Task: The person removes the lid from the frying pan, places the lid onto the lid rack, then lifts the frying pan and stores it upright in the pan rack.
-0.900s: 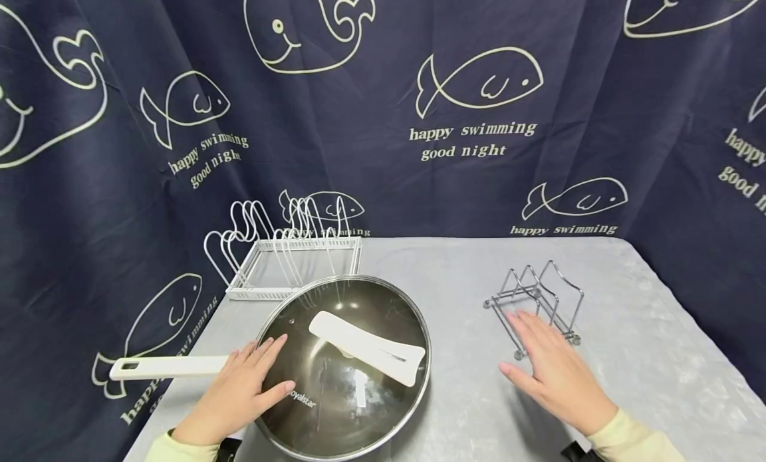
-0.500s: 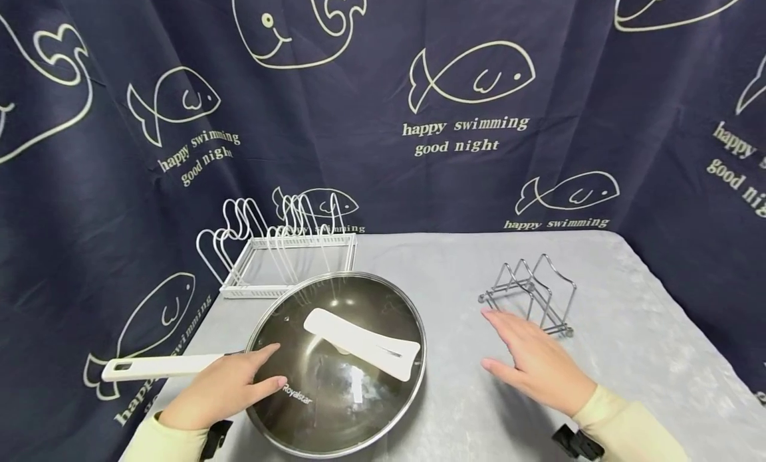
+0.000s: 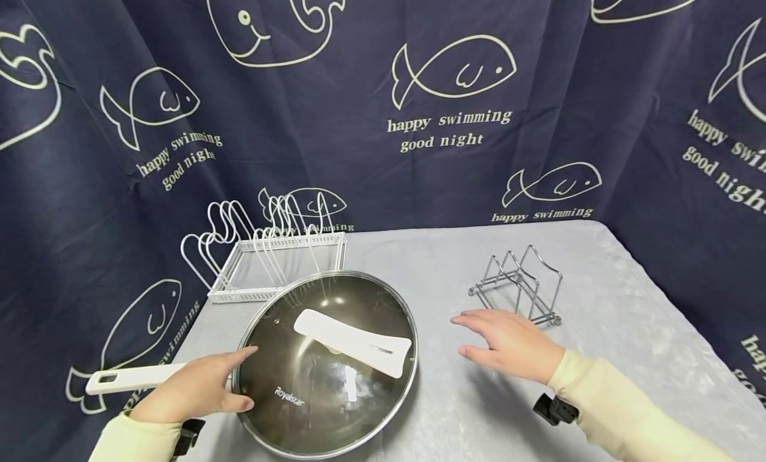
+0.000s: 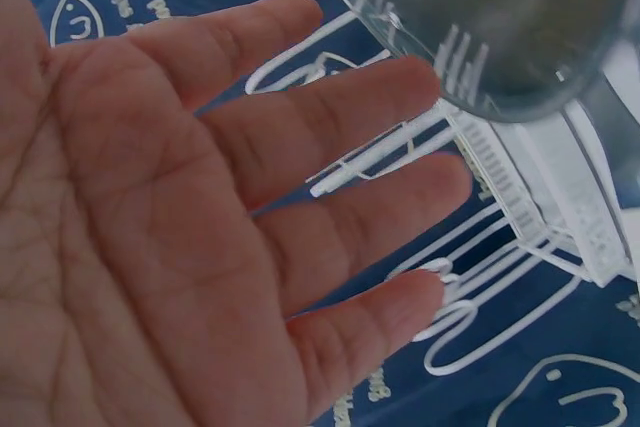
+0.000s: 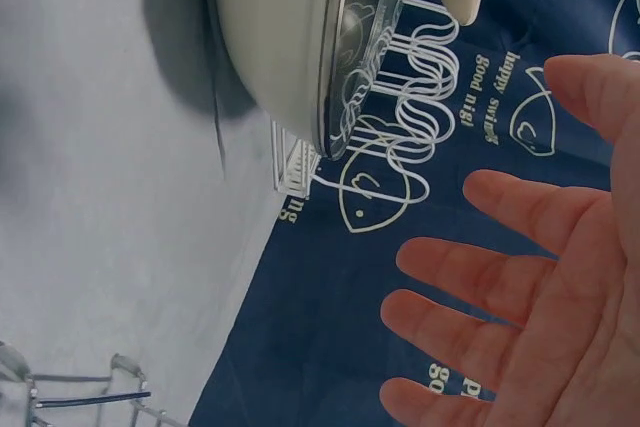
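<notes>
A white-handled pan (image 3: pixel 128 378) stands at the front left under a glass lid (image 3: pixel 323 409), on top of which sits a long white lid handle (image 3: pixel 353 342). My left hand (image 3: pixel 191 389) is over the pan's handle at the lid's left rim, its fingers straight; whether it touches cannot be told. In the left wrist view the palm (image 4: pixel 150 227) holds nothing. To the right of the pan my right hand (image 3: pixel 509 342) hovers above the table with extended fingers, in front of a small chrome wire rack (image 3: pixel 520 286). The right wrist view shows that palm (image 5: pixel 570 297) bare too.
A white wire dish rack (image 3: pixel 275 249) stands behind the pan at the back left. The grey tabletop (image 3: pixel 431 269) meets a dark blue curtain (image 3: pixel 359 116) with fish drawings at the back and sides.
My right hand has moved left, away from the chrome rack. The left hand has drawn back leftward off the glass lid toward its rim. The head view has shifted slightly.
</notes>
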The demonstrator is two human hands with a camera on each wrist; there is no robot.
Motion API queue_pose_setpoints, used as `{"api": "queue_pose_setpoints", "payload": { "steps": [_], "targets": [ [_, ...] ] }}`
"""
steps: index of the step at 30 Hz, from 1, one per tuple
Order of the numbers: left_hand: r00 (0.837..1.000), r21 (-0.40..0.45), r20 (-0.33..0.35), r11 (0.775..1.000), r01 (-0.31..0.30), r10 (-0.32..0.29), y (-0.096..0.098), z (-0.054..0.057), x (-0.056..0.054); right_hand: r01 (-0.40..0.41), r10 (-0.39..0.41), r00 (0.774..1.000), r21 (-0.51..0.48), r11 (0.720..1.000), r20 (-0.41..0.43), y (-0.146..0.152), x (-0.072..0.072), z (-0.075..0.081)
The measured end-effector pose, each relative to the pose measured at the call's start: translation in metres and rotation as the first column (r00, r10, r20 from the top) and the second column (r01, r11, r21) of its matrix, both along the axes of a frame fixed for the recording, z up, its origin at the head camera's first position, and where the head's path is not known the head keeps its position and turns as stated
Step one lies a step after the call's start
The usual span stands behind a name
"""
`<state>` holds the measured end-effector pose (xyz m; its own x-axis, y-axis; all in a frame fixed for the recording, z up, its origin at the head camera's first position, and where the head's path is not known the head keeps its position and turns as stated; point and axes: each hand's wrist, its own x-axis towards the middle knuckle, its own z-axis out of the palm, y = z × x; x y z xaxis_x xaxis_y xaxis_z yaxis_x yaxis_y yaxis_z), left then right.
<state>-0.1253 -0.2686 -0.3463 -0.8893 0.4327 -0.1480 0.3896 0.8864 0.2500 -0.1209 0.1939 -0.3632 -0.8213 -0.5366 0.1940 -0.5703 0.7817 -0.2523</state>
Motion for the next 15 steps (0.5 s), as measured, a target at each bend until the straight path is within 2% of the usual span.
{"api": "queue_pose_setpoints", "payload": {
  "steps": [4, 8, 12, 15],
  "targets": [
    [0.999, 0.010, -0.038, 1.000, 0.003, -0.003, -0.010, -0.002, -0.005, -0.010, 0.009, 1.000, 0.010, 1.000, 0.026, -0.005, -0.003, 0.005],
    [0.994, -0.018, -0.107, 1.000, -0.010, 0.008, -0.018, -0.006, -0.009, -0.014, 0.013, 0.999, 0.011, 1.000, 0.036, -0.011, -0.004, 0.008],
    [0.984, -0.063, -0.173, 0.997, -0.049, 0.037, -0.027, -0.012, -0.011, -0.032, 0.032, 0.999, 0.002, 0.999, 0.041, -0.021, -0.006, 0.011],
    [0.980, -0.092, -0.186, 0.992, -0.083, 0.065, -0.033, -0.017, -0.013, -0.043, 0.043, 0.998, -0.002, 0.999, 0.039, -0.030, -0.008, 0.012]
  ]
}}
